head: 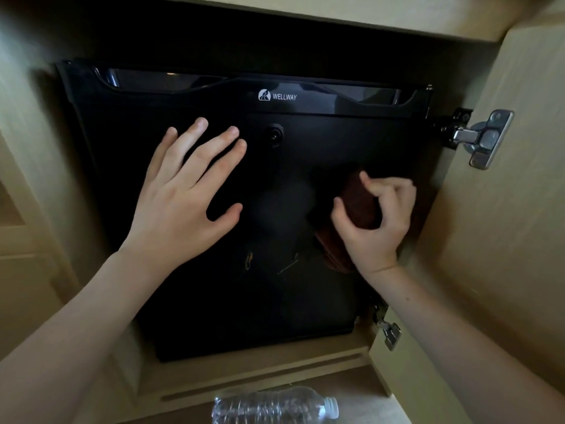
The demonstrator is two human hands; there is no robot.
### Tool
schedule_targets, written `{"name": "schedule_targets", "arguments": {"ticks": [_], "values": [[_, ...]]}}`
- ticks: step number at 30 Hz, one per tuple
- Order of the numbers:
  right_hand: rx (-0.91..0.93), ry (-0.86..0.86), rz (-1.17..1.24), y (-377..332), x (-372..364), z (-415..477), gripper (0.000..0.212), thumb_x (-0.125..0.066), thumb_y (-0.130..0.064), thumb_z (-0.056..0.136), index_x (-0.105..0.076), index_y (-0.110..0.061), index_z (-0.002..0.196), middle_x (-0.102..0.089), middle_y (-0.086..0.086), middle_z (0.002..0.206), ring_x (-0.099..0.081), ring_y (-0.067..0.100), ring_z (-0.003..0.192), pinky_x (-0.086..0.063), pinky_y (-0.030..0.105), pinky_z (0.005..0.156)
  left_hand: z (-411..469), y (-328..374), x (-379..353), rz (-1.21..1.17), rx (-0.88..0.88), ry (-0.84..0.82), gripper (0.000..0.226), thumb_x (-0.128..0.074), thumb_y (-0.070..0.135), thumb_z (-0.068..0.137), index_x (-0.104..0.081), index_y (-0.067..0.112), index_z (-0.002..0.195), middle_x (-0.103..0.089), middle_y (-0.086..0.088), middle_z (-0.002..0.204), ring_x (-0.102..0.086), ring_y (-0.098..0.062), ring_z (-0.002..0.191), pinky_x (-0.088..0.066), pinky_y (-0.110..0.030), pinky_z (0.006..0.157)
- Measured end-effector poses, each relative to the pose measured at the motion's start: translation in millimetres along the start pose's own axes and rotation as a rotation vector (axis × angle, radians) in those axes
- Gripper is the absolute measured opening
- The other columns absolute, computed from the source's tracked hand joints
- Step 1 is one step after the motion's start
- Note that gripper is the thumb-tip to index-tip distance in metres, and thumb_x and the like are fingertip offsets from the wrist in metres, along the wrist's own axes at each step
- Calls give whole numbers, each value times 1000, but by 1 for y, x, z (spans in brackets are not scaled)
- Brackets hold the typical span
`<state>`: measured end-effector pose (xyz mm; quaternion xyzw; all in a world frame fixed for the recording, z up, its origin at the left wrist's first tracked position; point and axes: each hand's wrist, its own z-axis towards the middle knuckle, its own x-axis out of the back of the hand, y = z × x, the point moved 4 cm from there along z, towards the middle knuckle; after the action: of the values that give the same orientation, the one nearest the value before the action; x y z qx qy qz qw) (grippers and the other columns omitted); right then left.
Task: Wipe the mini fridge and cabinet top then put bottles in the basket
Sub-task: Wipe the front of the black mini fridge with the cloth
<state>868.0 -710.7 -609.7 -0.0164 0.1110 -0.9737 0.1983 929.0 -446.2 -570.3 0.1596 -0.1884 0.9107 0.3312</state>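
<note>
While left hand (180, 197) lies spread on WELLWAY mini fridge (275, 295), right hand (376, 231) grips brown cloth (360, 203)

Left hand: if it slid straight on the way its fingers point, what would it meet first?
Probably the glossy top band of the mini fridge, near the WELLWAY logo. The left hand lies open and flat on it, fingers aimed up and right; the round lock sits just beside that line.
</note>
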Motion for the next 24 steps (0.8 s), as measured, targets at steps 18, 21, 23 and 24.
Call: {"name": "schedule_targets", "arguments": {"ticks": [18, 21, 23, 24], "values": [[-130, 50, 71, 9, 12, 43, 30, -80, -20, 78, -66, -1, 97, -52, 9, 99, -57, 30, 94, -51, 40, 89, 0, 0, 1, -8, 12, -6, 70, -64, 36, 84, -45, 16, 147, -38, 2, 155, -22, -25, 150, -13, -47, 123], [-102, 50, 50, 9, 5, 6, 31, -78, -24, 78, -65, -2, 96, -49, 4, 98, -56, 33, 90, -51, 43, 83, -1, 0, 0, -19, 8, 3, 69, -65, 36, 84, -45, 15, 147, -37, 2, 156, -22, -25, 150, -13, -47, 123], [-51, -17, 41, 8, 2, -26, 32, -78, -26, 79, -64, -7, 100, -49, 1, 100, -55, 31, 89, -50, 43, 79, -2, -1, 0, -29, 12, 12, 69, -66, 35, 84, -45, 16, 147, -37, 2, 155, -22, -24, 150, -13, -47, 123], [-23, -60, 32, 7, 1, -42, 33, -79, -27, 79, -64, -10, 103, -50, 1, 99, -55, 30, 88, -50, 42, 77, -2, -1, -1, -35, 18, 16, 69, -66, 35, 84, -45, 16, 147, -38, 3, 155, -22, -24, 150, -13, -47, 123]]}}
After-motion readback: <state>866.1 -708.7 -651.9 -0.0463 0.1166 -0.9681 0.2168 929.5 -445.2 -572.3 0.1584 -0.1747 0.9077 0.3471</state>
